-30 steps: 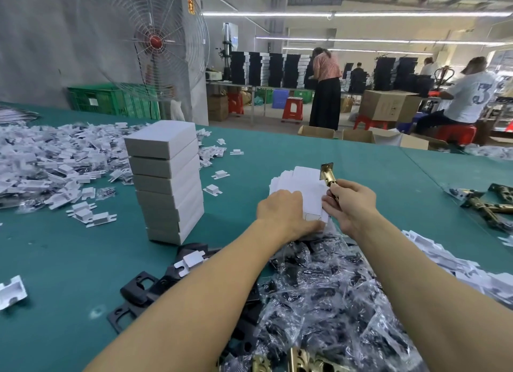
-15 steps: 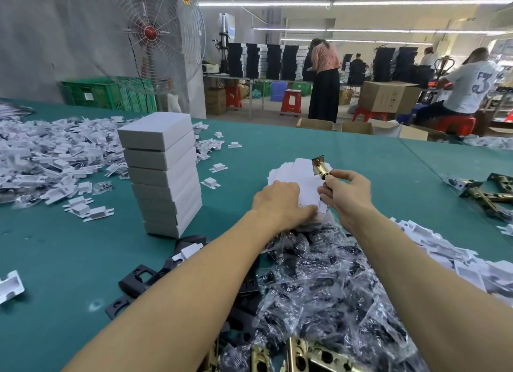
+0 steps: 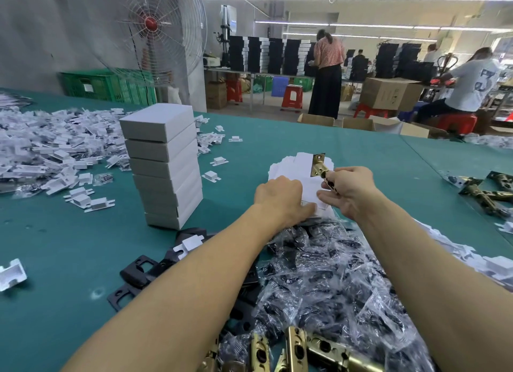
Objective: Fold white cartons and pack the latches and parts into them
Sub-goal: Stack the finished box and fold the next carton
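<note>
A pile of flat white carton blanks lies on the green table ahead of me. My left hand rests on the near edge of the pile, its fingers curled over a blank. My right hand grips a brass latch by its shaft, faceplate end up, over the pile. A stack of folded white cartons stands to the left. Clear bags of black parts lie heaped under my forearms.
More brass latches lie at the near edge and others at the far right. Small white inserts are spread over the left of the table, black plates near my left arm. A fan stands behind; people work at the back.
My right hand has opened its lower fingers and tilted the latch slightly; my left hand has slid a little forward on the blanks. The camera view shifted slightly.
</note>
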`<state>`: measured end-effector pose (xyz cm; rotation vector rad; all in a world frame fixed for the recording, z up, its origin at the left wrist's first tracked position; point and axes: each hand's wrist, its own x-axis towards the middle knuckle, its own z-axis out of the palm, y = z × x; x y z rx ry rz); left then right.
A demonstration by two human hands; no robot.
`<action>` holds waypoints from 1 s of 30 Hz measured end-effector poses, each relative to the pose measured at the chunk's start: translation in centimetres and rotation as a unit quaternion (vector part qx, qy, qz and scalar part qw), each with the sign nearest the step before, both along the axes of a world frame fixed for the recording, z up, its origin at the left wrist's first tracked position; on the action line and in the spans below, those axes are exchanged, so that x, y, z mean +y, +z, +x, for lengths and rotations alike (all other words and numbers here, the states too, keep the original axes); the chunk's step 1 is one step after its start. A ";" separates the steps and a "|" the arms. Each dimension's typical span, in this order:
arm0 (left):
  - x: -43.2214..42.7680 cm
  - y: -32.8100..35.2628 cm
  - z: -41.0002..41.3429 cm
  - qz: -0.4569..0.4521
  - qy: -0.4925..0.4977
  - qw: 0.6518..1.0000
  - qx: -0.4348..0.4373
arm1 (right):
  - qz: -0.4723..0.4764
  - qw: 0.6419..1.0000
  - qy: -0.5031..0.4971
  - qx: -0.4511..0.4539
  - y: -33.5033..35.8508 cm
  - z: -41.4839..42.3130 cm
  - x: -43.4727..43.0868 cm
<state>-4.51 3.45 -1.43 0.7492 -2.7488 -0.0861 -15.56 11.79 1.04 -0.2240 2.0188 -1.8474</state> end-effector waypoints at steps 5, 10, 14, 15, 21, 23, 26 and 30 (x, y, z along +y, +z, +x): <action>0.1 -0.1 0.0 -0.006 0.004 1.000 0.002 | 0.006 1.000 -0.010 0.003 -0.1 -0.1 0.2; 0.2 -0.4 -0.1 -0.027 -0.002 1.000 -0.012 | -0.010 1.000 -0.010 -0.010 -0.1 0.0 0.5; 0.0 -0.3 0.0 -0.014 -0.004 1.000 -0.017 | -0.050 0.998 -0.008 -0.038 0.1 0.4 0.6; -0.1 -0.3 0.0 -0.007 -0.002 1.000 -0.016 | -0.064 0.997 -0.007 -0.048 0.2 0.4 0.6; -0.1 0.4 0.0 0.037 0.005 0.999 0.012 | -0.157 0.983 0.009 -0.096 -0.1 0.8 0.5; -0.1 0.6 -0.1 0.057 0.005 0.998 0.035 | -0.149 0.985 0.005 -0.085 -0.5 1.0 0.2; -0.3 1.3 -0.1 0.099 0.004 0.993 0.060 | -0.110 0.993 -0.028 -0.024 -0.9 1.4 -0.7; -0.9 1.6 0.3 0.152 0.006 0.984 0.097 | -0.091 0.993 -0.065 0.032 -0.5 2.6 -1.7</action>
